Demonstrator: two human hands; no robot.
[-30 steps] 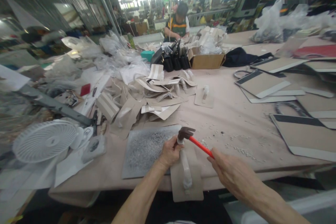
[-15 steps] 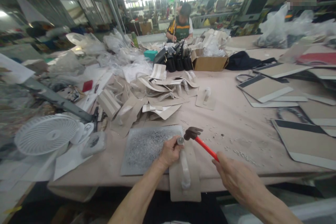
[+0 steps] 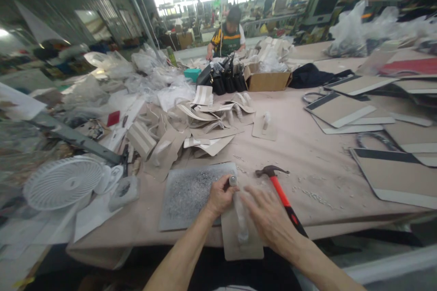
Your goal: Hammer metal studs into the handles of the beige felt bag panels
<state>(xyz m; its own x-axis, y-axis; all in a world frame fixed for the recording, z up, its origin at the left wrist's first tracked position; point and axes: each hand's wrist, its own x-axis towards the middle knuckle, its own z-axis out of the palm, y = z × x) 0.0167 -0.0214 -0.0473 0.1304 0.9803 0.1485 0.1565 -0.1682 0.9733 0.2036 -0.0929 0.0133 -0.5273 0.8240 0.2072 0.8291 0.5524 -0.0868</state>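
Observation:
My left hand (image 3: 219, 196) is closed around a short metal punch (image 3: 233, 180), its round end facing up. Below it lies a beige panel (image 3: 234, 241) with a plastic-wrapped handle (image 3: 242, 220), overlapping the right side of a speckled grey slab (image 3: 186, 195) and hanging over the table's front edge. My right hand (image 3: 268, 216) is open, fingers spread over the panel's right side and slightly blurred. Just right of that hand rests a hammer (image 3: 282, 193) with a red and black grip, its dark head pointing away from me.
Beige pieces (image 3: 205, 122) are heaped beyond the slab. A white fan (image 3: 64, 182) stands at left. Small metal bits (image 3: 316, 196) lie scattered right of the hammer. Flat panels (image 3: 392, 175) are stacked at right. A person (image 3: 230, 38) sits across the table near black bags (image 3: 225, 77).
My right hand has let go of the hammer, which now lies on the table, and has moved left over the panel. My left hand still holds the punch in nearly the same place.

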